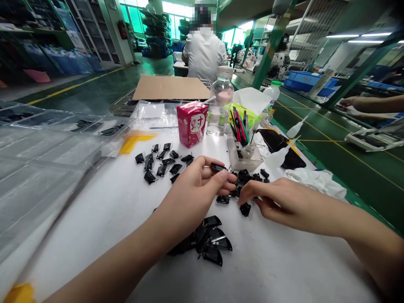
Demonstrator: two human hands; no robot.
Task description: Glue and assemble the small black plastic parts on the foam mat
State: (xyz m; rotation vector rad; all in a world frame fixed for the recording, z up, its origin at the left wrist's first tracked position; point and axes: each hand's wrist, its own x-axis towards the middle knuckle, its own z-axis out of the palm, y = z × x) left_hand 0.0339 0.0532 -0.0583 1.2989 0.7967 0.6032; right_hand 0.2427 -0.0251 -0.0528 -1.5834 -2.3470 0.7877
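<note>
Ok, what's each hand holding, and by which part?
The left hand grips a small black piece by one end, between thumb and forefinger. Whether the right hand holds anything at the black pile is unclear.

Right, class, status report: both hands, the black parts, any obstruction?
Left hand pinching small black piece; right hand on black pile; larger black pieces beside left wrist.

Left hand (189, 195) held raised, thumb and forefinger pinched; right hand (280, 203) extended leftward, fingers curled down; bare forearms (104, 263) angled inward from near.
</note>
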